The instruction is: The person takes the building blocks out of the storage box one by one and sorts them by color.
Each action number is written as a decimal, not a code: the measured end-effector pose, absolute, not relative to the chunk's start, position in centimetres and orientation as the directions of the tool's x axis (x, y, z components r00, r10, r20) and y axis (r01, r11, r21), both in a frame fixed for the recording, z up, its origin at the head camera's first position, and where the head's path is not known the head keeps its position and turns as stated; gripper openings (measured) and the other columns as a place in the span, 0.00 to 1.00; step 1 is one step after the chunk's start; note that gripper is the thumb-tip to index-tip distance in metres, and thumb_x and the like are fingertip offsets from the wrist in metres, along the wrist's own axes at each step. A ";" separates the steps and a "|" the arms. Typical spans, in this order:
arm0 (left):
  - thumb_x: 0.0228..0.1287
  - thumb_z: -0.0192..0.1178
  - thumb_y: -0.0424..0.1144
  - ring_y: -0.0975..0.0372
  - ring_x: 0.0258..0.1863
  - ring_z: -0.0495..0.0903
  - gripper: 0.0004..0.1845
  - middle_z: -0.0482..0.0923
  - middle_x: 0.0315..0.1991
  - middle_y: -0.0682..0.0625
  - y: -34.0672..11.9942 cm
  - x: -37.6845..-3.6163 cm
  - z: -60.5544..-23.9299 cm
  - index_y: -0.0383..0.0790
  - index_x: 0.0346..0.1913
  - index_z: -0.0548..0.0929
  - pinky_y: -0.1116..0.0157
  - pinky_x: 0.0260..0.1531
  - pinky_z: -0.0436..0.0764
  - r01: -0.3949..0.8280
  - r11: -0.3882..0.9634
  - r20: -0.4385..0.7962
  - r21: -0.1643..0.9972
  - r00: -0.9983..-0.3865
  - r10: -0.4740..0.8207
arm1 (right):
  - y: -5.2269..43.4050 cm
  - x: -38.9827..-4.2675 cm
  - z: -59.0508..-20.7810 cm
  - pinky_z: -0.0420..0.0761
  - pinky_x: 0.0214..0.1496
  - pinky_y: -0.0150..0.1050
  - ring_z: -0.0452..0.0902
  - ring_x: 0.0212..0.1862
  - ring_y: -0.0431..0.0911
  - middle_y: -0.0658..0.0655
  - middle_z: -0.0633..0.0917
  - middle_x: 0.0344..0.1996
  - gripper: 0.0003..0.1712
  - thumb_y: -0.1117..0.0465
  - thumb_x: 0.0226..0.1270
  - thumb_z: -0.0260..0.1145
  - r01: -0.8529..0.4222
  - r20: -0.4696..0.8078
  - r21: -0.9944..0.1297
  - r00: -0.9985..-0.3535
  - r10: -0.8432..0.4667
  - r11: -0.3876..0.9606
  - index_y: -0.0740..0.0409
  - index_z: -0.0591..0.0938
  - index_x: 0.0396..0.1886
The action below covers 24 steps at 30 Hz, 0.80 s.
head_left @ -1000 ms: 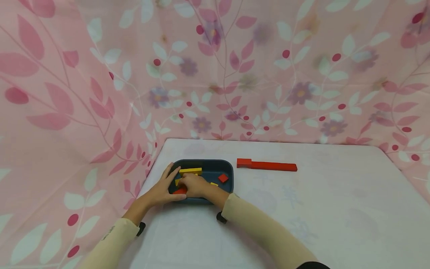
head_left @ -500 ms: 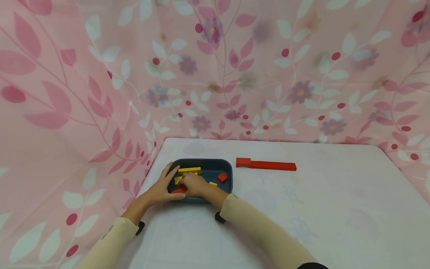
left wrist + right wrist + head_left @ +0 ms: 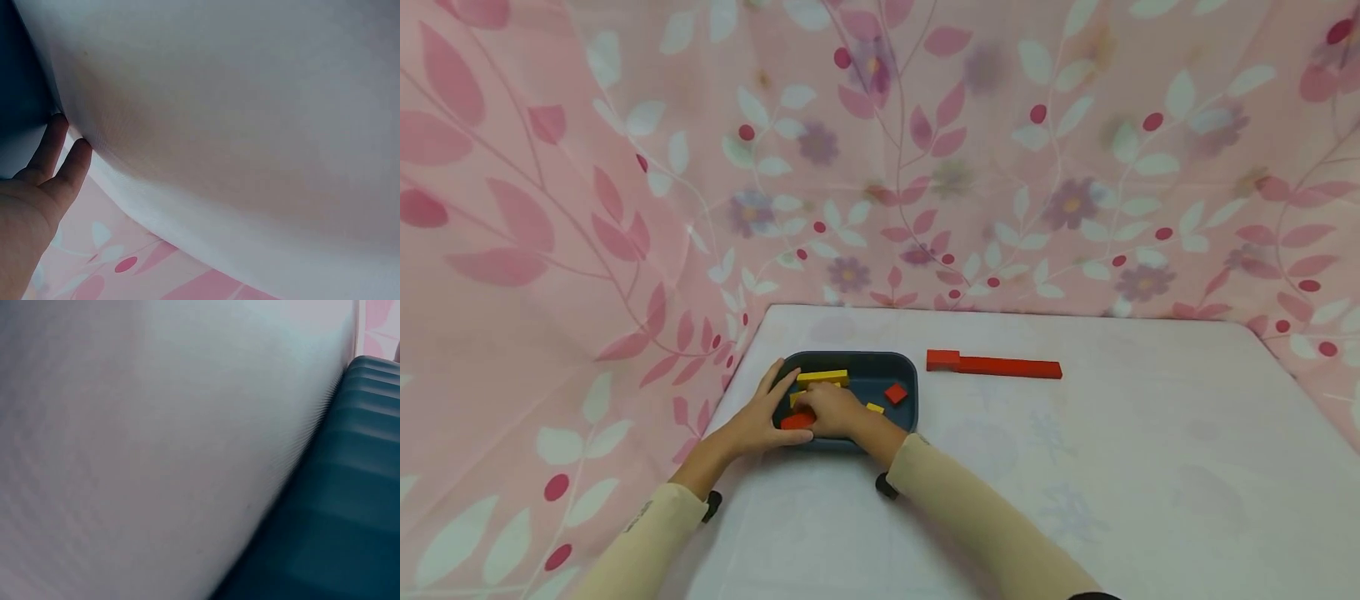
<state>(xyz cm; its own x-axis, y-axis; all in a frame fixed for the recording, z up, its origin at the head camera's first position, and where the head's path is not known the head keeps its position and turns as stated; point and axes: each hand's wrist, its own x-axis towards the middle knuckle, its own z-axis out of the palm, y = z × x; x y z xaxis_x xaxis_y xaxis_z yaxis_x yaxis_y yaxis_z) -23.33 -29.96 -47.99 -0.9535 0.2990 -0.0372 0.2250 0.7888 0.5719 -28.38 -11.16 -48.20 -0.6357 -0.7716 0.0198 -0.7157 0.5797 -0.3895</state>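
Holding small flat red block [image 3: 797, 422] w/ right hand [image 3: 833, 410] in tray [image 3: 901, 363].

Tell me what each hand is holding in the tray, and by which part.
The right hand lies curled over the blocks in the dark tray; what it grips is hidden. The left hand rests on the tray's left rim, thumb by a red block.
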 end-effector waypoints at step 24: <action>0.50 0.71 0.64 0.37 0.74 0.52 0.62 0.29 0.80 0.42 -29.8 -23.4 -48.0 0.48 0.80 0.44 0.34 0.63 0.68 0.254 0.786 -0.003 0.564 -0.951 0.310 | -10.8 -28.5 -48.1 0.75 0.40 0.26 0.76 0.44 0.36 0.47 0.84 0.50 0.25 0.43 0.62 0.71 -0.705 0.118 -0.434 -0.661 -0.741 0.560 0.46 0.84 0.56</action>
<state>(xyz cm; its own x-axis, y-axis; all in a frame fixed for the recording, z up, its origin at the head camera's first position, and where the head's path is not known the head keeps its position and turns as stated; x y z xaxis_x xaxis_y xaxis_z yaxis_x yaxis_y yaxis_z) -23.37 -29.80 -47.99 -0.9508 0.3097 -0.0031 0.2541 0.7860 0.5636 -28.52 -10.81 -48.14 -0.6613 -0.7408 0.1181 -0.7053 0.5604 -0.4341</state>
